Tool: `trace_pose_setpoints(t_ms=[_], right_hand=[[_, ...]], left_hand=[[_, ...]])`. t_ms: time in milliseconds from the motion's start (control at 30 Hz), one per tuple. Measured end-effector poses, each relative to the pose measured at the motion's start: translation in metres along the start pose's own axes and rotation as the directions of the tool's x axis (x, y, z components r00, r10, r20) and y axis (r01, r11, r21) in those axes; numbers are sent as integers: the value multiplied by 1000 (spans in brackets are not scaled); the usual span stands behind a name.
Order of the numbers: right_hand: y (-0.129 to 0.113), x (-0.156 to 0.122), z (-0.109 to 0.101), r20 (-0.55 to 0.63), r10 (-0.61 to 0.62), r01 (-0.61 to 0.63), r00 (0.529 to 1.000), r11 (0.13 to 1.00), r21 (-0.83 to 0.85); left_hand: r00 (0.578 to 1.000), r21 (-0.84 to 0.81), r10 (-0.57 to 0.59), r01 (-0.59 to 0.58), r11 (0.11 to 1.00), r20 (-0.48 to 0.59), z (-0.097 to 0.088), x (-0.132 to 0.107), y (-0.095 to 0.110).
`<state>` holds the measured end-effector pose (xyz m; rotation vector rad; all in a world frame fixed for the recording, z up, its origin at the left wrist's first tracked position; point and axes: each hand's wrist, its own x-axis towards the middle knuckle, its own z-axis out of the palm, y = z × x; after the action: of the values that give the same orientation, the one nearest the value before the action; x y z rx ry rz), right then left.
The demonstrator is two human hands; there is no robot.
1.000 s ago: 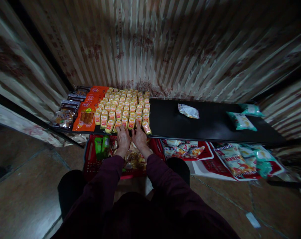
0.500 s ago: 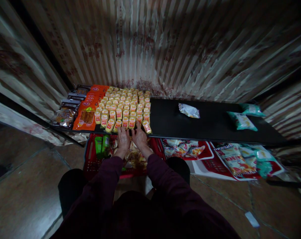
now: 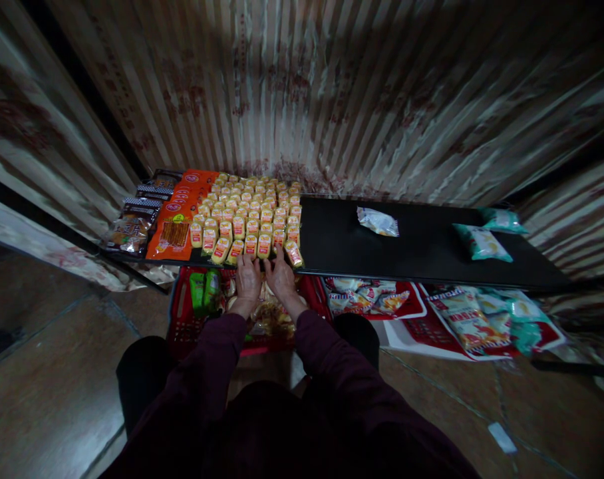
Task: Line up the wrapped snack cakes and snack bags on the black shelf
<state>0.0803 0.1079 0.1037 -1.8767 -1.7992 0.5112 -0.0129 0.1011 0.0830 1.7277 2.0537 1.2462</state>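
Dim wide-angle view
Glare on tiled floor (image 3: pixel 62 379), lower left; sleeves (image 3: pixel 339 359) sunk in shadow; curtain (image 3: pixel 282 86) stretched toward edges.

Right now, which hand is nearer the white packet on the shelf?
Right. Right hand: left of the white packet, at the front edge of the shelf. Left hand: farther left.

Left hand (image 3: pixel 248 285) and right hand (image 3: pixel 281 281) at the front row of small yellow packets (image 3: pixel 239 227): fingertips partly hidden, cannot tell whether they pinch or merely touch, label print too small to read. Near red basket (image 3: pixel 179 327) partly covered by both sleeves (image 3: pixel 322 339), its far side out of sight under the shelf (image 3: pixel 332 246); brownish contents (image 3: pixel 269 320) too dim to identify. Sleeves lost in shadow lower down, striped sheeting (image 3: pixel 272 86) cut by the top edge, pale slip (image 3: pixel 501 438) on the floor (image 3: pixel 432 419) too indistinct to name.
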Motion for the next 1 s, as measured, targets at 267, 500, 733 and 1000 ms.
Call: trace_pose_setpoints(t_ms=[267,500,733,1000], right_hand=[[2,-5,-1,-15,-18,19,1000,999,48],[7,-11,1,-46,-34,37,998,997,71],[9,-12,2,-59,-43,48,997,996,76],[13,-20,5,-117,-23,38,993,992,123]], left_hand=[[1000,2,-16,16,1000,-2,1,-4,-1],[1000,-14,-12,12,1000,-14,-1,-7,1],[1000,14,2,-2,1000,17,-2,-9,0],[999,11,33,-33,999,30,-6,-17,5]])
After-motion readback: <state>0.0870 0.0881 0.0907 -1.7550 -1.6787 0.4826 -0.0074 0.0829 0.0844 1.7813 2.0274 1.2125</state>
